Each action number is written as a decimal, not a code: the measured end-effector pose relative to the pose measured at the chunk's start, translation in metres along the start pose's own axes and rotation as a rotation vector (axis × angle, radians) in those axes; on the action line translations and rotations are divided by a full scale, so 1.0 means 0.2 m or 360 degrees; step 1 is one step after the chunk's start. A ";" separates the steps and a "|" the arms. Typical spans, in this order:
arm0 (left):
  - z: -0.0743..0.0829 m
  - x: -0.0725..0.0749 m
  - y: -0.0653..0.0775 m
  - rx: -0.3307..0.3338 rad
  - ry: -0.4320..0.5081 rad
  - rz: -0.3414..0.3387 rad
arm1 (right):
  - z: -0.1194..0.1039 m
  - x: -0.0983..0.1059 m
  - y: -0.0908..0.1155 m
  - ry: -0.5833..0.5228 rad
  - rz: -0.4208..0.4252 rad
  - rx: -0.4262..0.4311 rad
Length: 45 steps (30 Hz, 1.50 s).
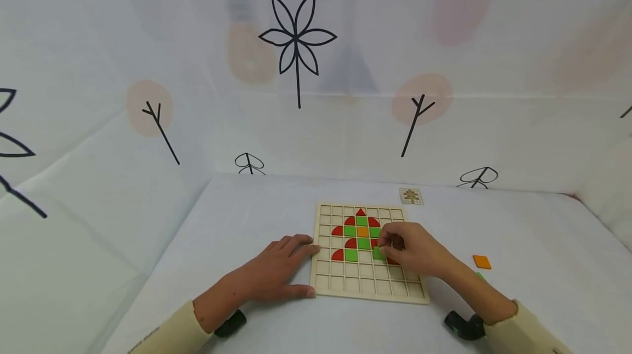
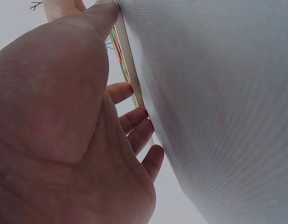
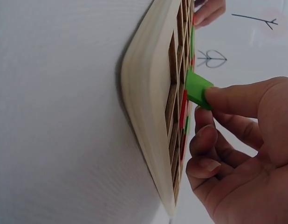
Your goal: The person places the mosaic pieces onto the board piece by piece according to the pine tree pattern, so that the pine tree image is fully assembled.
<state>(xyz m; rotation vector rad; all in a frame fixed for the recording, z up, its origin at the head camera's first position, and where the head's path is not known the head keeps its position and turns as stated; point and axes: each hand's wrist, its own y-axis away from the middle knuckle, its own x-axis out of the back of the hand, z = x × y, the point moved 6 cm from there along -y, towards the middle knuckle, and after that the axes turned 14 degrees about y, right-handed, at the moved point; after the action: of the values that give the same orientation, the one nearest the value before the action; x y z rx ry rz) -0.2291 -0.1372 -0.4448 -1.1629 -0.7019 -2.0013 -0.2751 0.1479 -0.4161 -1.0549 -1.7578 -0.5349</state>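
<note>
A wooden grid board lies on the white cloth, with red, green and one orange tile set in its cells. My right hand pinches a green square tile between thumb and finger, tilted over a cell in the board's lower right part. In the right wrist view the tile's edge meets the board; whether it sits in the cell I cannot tell. My left hand rests at the board's left edge, its fingers extended and touching the wooden rim. The right hand hides some cells and part of a red tile.
Right of the board lies a loose orange tile, and a green piece shows partly behind the right forearm. A small card with a tree pattern lies beyond the board. White patterned cloth hangs at the back.
</note>
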 end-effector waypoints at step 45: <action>0.03 0.02 0.02 -0.0002 0.0029 0.0005 | 0.38 0.30 0.47 0.0282 0.0264 -0.0256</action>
<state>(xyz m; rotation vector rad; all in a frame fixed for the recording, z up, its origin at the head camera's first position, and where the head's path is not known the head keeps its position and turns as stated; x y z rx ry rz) -0.2255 -0.1366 -0.4383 -1.1445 -0.6890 -2.0075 -0.2435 0.2800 -0.4044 -1.2146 -1.4769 -0.6528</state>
